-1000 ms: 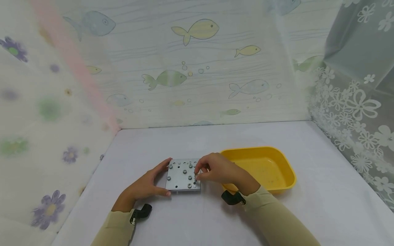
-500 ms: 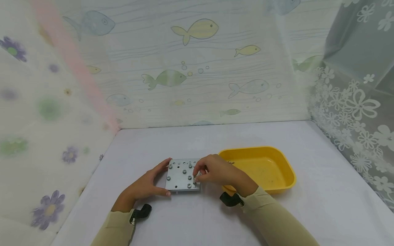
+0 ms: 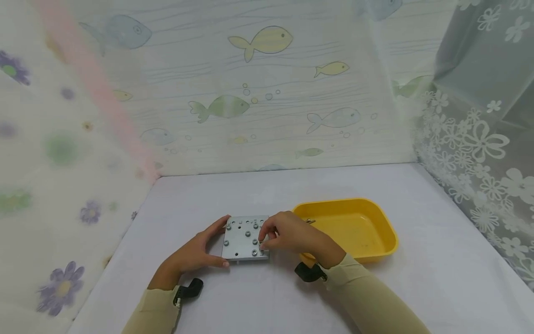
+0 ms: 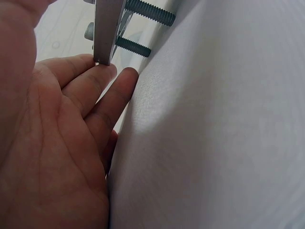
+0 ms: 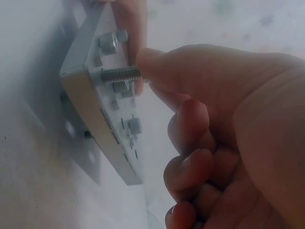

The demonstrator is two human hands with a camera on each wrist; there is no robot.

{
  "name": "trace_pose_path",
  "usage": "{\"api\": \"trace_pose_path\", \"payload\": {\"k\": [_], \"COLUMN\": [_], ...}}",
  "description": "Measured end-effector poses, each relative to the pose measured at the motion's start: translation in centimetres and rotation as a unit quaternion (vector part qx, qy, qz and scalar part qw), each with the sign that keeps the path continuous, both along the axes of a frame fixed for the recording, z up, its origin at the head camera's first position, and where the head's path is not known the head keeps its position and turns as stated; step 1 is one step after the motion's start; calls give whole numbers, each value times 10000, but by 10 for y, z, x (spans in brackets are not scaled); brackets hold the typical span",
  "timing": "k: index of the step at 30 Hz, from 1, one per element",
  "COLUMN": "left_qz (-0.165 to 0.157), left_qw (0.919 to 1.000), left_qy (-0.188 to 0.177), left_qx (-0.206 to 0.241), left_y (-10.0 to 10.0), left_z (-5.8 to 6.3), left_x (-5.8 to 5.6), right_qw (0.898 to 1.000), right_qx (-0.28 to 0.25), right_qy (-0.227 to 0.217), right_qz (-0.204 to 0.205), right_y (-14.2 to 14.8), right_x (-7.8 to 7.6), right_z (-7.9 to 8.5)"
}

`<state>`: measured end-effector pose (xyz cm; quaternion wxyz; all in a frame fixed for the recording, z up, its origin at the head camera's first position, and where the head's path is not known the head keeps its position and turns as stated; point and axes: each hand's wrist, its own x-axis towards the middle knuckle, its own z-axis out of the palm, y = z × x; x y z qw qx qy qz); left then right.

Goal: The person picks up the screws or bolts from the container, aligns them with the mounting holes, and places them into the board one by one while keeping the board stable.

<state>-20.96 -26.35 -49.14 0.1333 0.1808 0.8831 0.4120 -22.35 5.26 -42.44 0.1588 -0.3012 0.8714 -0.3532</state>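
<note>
A silver metal plate (image 3: pixel 238 236) with several socket-head bolts standing in its holes lies on the white table. My left hand (image 3: pixel 187 256) holds its left side, thumb at the front edge and fingers at the back corner. In the left wrist view, fingertips touch the plate's edge (image 4: pixel 106 33), and threaded bolt shanks (image 4: pixel 151 13) stick out from its underside. My right hand (image 3: pixel 292 234) pinches a bolt (image 5: pixel 121 75) between thumb and index finger near the plate's right edge. Its threaded shank meets the top face; the head is hidden by the fingertips.
A yellow tray (image 3: pixel 393 234) stands on the table to the right, partly behind my right hand. A few small metal bolts (image 3: pixel 310 221) lie at its left end. Patterned curtains (image 3: pixel 267 134) border the table at the back and both sides.
The right hand, with the bolt, has come slightly toward the plate's front edge. Bolts in the tray now show past it. The left hand stays on the plate; the view has shifted slightly.
</note>
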Motion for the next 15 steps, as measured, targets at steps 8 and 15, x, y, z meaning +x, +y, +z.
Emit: {"api": "trace_pose_path", "payload": {"k": [8,15], "left_qz": [4,33], "left_qw": [10000,10000], "left_qy": [16,-86], "left_qx": [-40,-5], "left_y": [-1,2], "left_z": [0,2], "left_x": [1,1], "right_qw": [9998,9999], "right_qx": [34,75], "right_qy": [151,107], "right_qz": [99,-5], "right_y": [-3,-3], "right_x": [1,2], "right_z": [0,0]}}
